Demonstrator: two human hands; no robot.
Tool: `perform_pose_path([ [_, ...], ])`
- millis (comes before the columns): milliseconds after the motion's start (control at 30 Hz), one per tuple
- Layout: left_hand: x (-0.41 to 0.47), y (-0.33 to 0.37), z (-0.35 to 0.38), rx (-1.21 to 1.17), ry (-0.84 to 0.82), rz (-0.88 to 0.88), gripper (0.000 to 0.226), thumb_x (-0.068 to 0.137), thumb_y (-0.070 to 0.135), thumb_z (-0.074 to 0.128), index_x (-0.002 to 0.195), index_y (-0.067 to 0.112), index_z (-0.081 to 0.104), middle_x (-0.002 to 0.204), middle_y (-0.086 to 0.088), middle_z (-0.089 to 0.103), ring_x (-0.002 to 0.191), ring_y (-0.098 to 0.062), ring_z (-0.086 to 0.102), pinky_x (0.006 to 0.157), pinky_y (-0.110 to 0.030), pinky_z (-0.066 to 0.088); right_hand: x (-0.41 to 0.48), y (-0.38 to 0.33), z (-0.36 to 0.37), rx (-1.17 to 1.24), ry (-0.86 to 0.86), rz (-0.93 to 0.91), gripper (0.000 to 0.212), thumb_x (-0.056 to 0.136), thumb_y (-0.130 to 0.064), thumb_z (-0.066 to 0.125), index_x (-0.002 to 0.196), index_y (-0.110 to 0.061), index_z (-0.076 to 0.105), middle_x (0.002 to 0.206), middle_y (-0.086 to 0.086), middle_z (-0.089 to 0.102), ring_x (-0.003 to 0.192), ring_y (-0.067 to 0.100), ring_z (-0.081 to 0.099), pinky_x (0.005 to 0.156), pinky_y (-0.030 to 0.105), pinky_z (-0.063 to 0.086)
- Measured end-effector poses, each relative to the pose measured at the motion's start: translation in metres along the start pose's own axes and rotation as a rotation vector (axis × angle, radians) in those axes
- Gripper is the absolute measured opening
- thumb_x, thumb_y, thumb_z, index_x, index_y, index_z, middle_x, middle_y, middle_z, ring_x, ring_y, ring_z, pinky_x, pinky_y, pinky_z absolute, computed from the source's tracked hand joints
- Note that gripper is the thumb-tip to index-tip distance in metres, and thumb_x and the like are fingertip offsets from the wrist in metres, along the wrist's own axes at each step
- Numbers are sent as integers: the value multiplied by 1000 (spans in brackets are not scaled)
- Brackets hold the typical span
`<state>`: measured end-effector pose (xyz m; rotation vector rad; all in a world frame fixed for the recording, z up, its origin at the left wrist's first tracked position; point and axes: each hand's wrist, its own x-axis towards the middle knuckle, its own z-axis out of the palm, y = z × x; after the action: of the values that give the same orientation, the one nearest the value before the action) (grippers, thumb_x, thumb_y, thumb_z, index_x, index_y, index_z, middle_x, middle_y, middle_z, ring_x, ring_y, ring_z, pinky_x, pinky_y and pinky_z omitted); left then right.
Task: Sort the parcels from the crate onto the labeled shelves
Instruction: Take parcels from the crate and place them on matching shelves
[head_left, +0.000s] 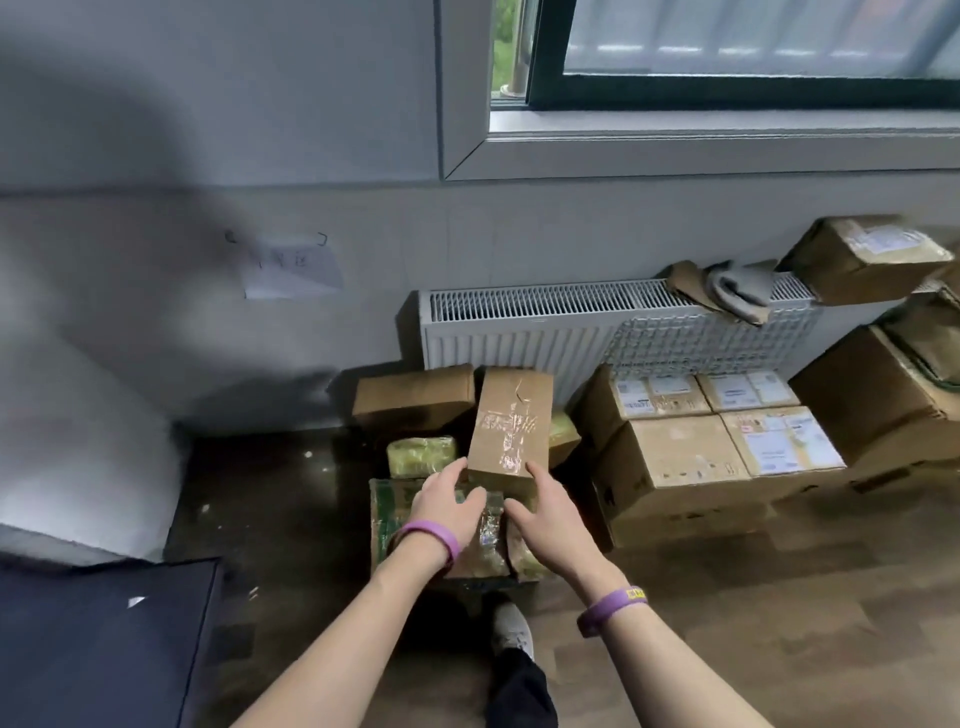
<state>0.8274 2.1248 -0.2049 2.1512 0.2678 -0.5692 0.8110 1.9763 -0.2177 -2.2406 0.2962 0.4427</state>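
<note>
The brown taped parcel (511, 426) lies on a heap of wrapped parcels (422, 457) on the floor (779, 597), below the radiator (519, 322). Its long axis runs away from the person toward the wall. The left hand (452, 499) is spread, its straight fingers touching the near left corner. The right hand (550, 514) sets its thumb on the near right corner, but its fingers are hidden, so its grasp cannot be told. Sealed, labelled cartons (701, 457) are stacked just beside the heap, to the right.

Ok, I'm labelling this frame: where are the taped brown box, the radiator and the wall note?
taped brown box (511, 421), head view, taped top face.
radiator (519, 343), head view, front panel.
wall note (298, 270), head view, middle of sheet.
</note>
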Motion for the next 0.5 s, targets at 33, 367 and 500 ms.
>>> perform_pose_path([
  [33,19,8,6,4,1,-27,53,95,33,50,146,25,35,150,-4,36,134,-24,39,112,-39,34,21,7,-8,2,-20,12,68,92,-28,58,151,-13,27,152,6,38,139,21,36,114,32,29],
  [367,218,29,82,72,-59,-260,57,93,35,52,146,25,34,149,-4,37,135,-26,39,112,-41,34,238,126,-16,-29,-211,170,72,71,-50,46,139,-25,43,134,-2,57,120,20,56,100,42,48],
  [500,285,7,104,123,-69,-311,57,92,35,54,145,25,36,148,-6,37,134,-29,38,112,-42,35,283,126,-16,-41,-258,222,71,81,-37,53,147,-18,34,142,5,49,127,28,50,105,44,43],
])
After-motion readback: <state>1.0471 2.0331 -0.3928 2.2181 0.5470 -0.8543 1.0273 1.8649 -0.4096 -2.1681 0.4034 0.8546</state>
